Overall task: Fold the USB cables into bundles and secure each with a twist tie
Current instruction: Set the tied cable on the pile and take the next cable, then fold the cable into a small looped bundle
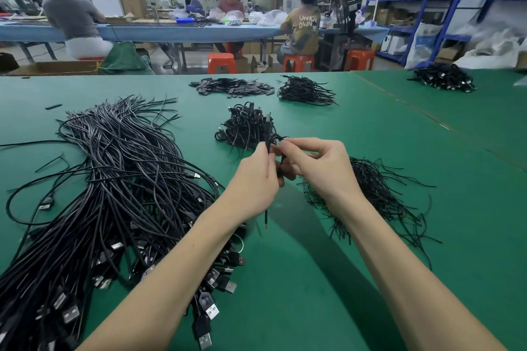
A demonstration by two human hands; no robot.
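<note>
Head view: both hands meet above the green desk [313,279], and between them sits a small folded cable bundle [274,143]. The left hand [256,179] has its fingers curled round the bundle from the left, thumb side up; a loose cable end [266,218] hangs down below that grip. The right hand [319,168] pinches at the bundle's top from the right, fingertips [285,147] closed on what looks like a twist tie, though the tie itself is too thin to make out.

The bundle's long axis runs roughly upright within the grip, so the winding turn should go round its middle, and the right hand is the nearer one to do it.

Just beyond the grip lies the pile of finished bundles [246,125]; left of the grip, the heap of loose USB cables [114,179]; right of and under it, the spread of twist ties [376,194]. Bare desk lies below the grip, toward the person.
</note>
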